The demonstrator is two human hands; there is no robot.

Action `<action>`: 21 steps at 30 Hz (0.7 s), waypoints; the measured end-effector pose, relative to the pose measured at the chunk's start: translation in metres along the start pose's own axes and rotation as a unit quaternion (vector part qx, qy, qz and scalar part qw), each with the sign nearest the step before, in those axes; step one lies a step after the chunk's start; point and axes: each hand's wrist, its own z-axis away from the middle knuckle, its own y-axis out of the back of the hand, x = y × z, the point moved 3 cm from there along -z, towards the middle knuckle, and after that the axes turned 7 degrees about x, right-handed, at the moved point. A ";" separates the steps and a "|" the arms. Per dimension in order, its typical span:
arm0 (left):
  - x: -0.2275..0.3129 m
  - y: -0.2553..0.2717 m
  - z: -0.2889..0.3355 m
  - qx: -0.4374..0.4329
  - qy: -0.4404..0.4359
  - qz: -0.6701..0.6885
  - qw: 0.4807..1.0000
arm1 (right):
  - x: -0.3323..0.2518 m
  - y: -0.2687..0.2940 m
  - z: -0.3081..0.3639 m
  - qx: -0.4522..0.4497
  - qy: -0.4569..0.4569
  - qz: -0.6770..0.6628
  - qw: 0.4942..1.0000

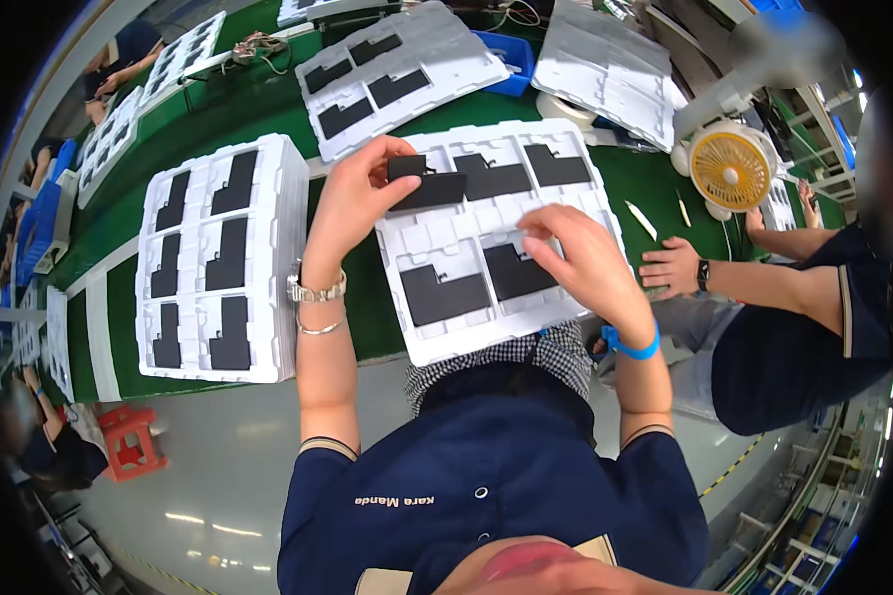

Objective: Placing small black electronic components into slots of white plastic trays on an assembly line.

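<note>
In front of me lies a white molded tray with several black L-shaped flat pieces in its compartments. My left hand pinches one black L-shaped flat piece between thumb and fingers, tilted over the tray's far left compartment. Its lower edge hides whether it touches the tray. My right hand hovers over the tray's near right part, thumb and bent fingers apart, nothing seen in them. Beneath its fingertips sits another black piece, partly covered by the hand. A further black piece rests in the near left compartment.
A stack of white trays with black pieces stands left. Behind are a partly filled tray, a tilted tray and a blue bin. At right are a yellow fan and a co-worker's hand on the green table.
</note>
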 end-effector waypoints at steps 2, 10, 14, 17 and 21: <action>-0.003 -0.007 0.004 0.018 0.053 0.092 0.994 | -0.005 -0.006 -0.028 0.002 0.074 0.003 0.997; -0.001 -0.025 0.005 0.099 0.092 0.193 0.972 | 0.015 -0.047 -0.090 -0.040 0.110 -0.075 0.990; -0.002 -0.028 0.006 0.106 0.111 0.204 0.967 | 0.030 -0.059 -0.087 -0.056 0.067 -0.186 0.979; -0.001 -0.032 0.009 0.087 0.119 0.169 0.974 | 0.031 -0.061 -0.081 -0.046 0.010 -0.236 0.971; -0.006 -0.030 0.009 0.053 0.103 0.079 0.990 | 0.026 -0.057 -0.077 -0.046 0.036 -0.205 0.977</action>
